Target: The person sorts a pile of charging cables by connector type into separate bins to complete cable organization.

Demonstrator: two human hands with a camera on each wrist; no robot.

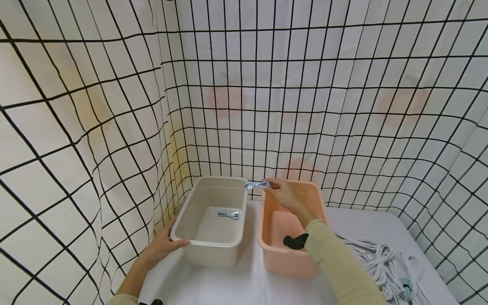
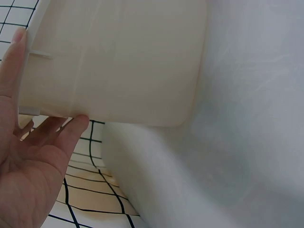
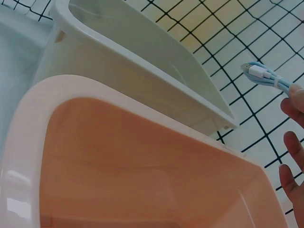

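Observation:
With its thumb over the front left rim and fingers along the outside, my left hand (image 1: 162, 245) grips a beige bin (image 1: 207, 243). In the left wrist view that hand (image 2: 33, 175) holds the bin's corner from outside. A bundled light blue USB cable (image 1: 228, 215) lies on the beige bin's floor. My right hand (image 1: 283, 195) pinches another bundled blue USB cable (image 1: 258, 185) by one end, above the far side of an orange bin (image 1: 282, 250). In the right wrist view the cable (image 3: 268, 77) has a white plug, and the other fingers are spread apart.
A heap of white cables (image 1: 381, 260) lies on the white table (image 1: 249, 281) right of the orange bin. Black wire grid (image 1: 259, 112) over pale cloth stands behind and on both sides. The two bins sit side by side with a narrow gap.

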